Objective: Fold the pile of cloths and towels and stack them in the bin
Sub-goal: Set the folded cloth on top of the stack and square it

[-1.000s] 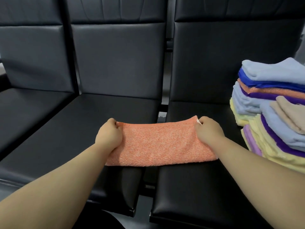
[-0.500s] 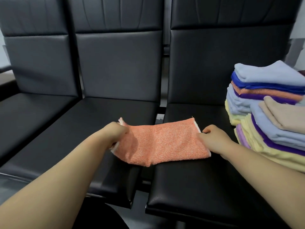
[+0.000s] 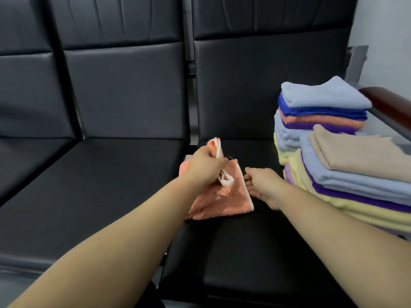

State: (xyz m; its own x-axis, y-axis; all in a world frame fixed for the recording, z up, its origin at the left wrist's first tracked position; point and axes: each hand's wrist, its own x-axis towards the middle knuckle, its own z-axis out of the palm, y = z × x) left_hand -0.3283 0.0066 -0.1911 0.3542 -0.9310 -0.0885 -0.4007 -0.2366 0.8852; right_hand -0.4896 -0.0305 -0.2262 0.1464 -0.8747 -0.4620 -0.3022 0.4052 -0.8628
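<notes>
An orange towel (image 3: pixel 224 200) with a white hem lies on the front of the right black seat (image 3: pixel 244 252), partly doubled over. My left hand (image 3: pixel 205 166) grips the towel's left end, bunched and lifted above the rest of the cloth. My right hand (image 3: pixel 263 185) rests at the towel's right hemmed edge, fingers on or under that edge; whether it pinches the hem is hidden. Folded towels (image 3: pixel 347 152) in blue, purple, orange, yellow and beige are stacked on the right side of the same seat. No bin is in view.
A row of black padded chairs runs across the view, with the middle seat (image 3: pixel 111 185) to the left of the towel. A dark red armrest (image 3: pixel 391 105) stands behind the folded stacks at the right. A gap separates the two seats.
My left hand has carried the towel's left end up and rightward over the cloth, toward the right hand. The right hand stayed at the right edge. The view shifted left.
</notes>
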